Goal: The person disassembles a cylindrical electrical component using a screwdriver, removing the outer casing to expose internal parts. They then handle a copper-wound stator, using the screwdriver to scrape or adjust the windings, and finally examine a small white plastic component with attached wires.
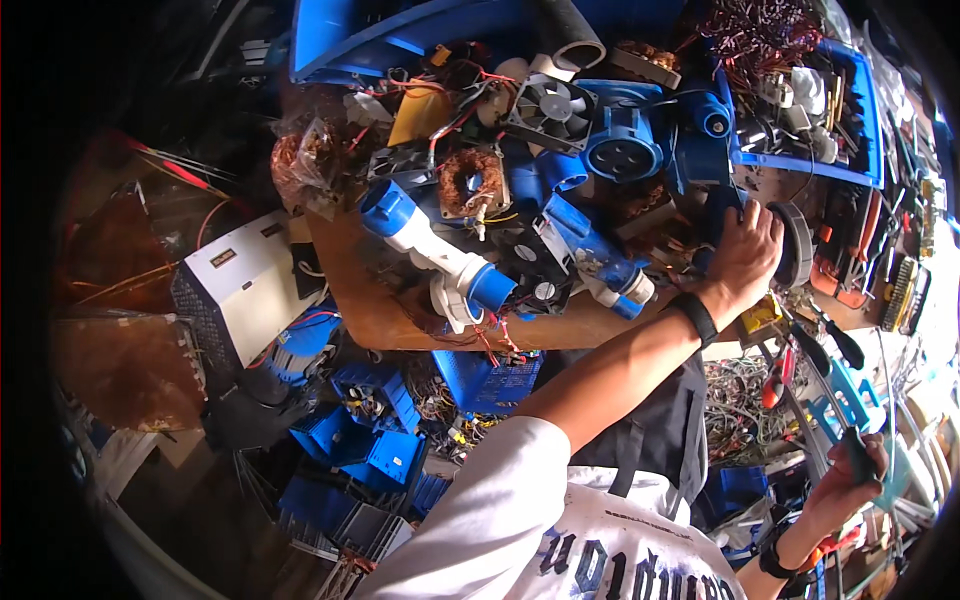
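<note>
My left hand (pixel 748 255) reaches across to the right side of the wooden table. Its fingers curl against a dark blue plastic part (pixel 724 205), whose far side they partly hide. Right beside that hand stands a grey ring-shaped piece (pixel 796 245). Lower at the right, my right hand (pixel 845 490) is closed around the dark green handle of a screwdriver-like tool (pixel 858 455); its tip is hard to make out. Beyond my left hand sit a blue round socket housing (pixel 625 150) and a small grey fan (pixel 553 108).
White-and-blue industrial plugs (pixel 435 250) lie along the near edge of the table (pixel 375 325). A copper coil (pixel 470 185) sits behind them. A blue crate (pixel 875 120) holds metal parts. Black-handled pliers (pixel 845 345) are at the right. Blue bins (pixel 390 455) and tangled wires (pixel 750 400) lie below.
</note>
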Tool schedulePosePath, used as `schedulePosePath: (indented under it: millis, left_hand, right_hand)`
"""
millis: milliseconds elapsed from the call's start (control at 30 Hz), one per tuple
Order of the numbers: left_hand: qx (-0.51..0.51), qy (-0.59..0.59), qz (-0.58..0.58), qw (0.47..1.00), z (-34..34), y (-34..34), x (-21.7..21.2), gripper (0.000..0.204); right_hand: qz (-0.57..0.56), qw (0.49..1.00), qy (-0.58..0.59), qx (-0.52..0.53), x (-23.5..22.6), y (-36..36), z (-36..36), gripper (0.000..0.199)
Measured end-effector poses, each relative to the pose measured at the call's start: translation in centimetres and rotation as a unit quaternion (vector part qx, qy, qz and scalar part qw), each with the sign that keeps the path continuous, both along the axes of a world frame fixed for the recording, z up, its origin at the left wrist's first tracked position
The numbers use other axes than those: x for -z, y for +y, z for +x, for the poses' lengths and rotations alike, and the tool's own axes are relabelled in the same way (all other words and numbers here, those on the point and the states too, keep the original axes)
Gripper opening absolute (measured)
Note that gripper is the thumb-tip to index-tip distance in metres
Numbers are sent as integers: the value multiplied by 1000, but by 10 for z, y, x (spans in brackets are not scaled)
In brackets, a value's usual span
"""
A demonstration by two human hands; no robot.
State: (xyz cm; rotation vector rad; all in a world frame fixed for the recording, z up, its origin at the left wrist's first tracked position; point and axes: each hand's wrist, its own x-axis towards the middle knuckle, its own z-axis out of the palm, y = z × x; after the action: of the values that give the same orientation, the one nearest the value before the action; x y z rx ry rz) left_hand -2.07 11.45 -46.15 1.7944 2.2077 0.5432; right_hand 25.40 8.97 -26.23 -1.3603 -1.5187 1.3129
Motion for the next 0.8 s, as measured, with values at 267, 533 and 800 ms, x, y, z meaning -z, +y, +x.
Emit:
schedulePosePath:
  millis: [267,533,800]
  left_hand:
    - [-45,74,-11,996,22,18,14,40]
    - [-55,-233,130,962,-32,-30,-53,38]
    - [-205,-215,116,948,-89,-115,-95,40]
  right_hand:
    - [-1,1000,1,-9,5,4,-12,65]
    - [-7,1000,15,-5,7,2,-11,65]
    - [-10,999,31,-6,13,-7,-26,65]
